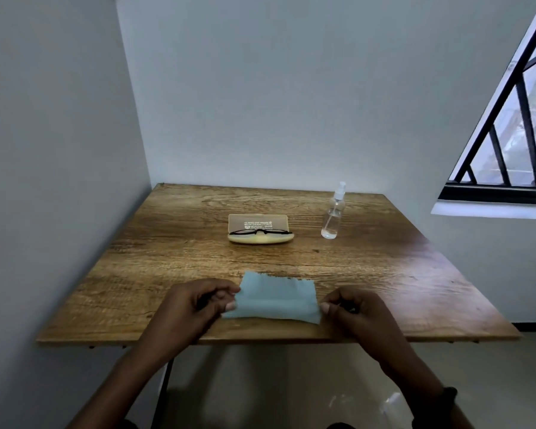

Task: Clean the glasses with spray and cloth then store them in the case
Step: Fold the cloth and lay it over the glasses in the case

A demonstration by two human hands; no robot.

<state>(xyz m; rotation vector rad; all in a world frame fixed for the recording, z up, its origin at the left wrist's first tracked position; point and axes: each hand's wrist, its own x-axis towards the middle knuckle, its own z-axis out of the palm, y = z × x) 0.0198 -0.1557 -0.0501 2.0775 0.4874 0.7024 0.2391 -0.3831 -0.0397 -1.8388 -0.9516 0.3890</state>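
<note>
A light blue cloth (276, 297) lies folded near the front edge of the wooden table (174, 243). My left hand (195, 305) pinches its left edge and my right hand (353, 311) pinches its right edge. Further back, at the table's middle, a pale yellow glasses case (259, 224) stands open with its lid up. Black-framed glasses (260, 232) lie in the case's lower half. A clear spray bottle (333, 215) with a white nozzle stands upright to the right of the case.
The table sits in a corner, with walls along its left and back edges. A barred window (514, 134) is on the right. Bare wood stretches between the cloth and the case.
</note>
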